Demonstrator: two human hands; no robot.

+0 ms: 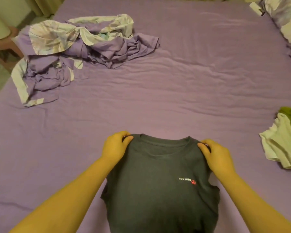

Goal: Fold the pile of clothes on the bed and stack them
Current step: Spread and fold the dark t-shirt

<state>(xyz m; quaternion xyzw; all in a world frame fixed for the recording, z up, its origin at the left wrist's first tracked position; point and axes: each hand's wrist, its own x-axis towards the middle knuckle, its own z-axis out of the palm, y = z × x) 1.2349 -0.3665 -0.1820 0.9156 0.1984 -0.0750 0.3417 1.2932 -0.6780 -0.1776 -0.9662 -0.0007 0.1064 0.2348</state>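
Observation:
A dark grey T-shirt with a small white and red chest logo lies front up on the purple bed, collar pointing away from me. My left hand pinches its left shoulder, and my right hand pinches its right shoulder. The shirt's lower part runs out of the bottom of the frame. A heap of white and green clothes sits at the right edge of the bed.
A crumpled purple and floral duvet is bunched at the far left of the bed. Floral pillows lie at the far right corner. A pink bedside table stands beyond the left edge.

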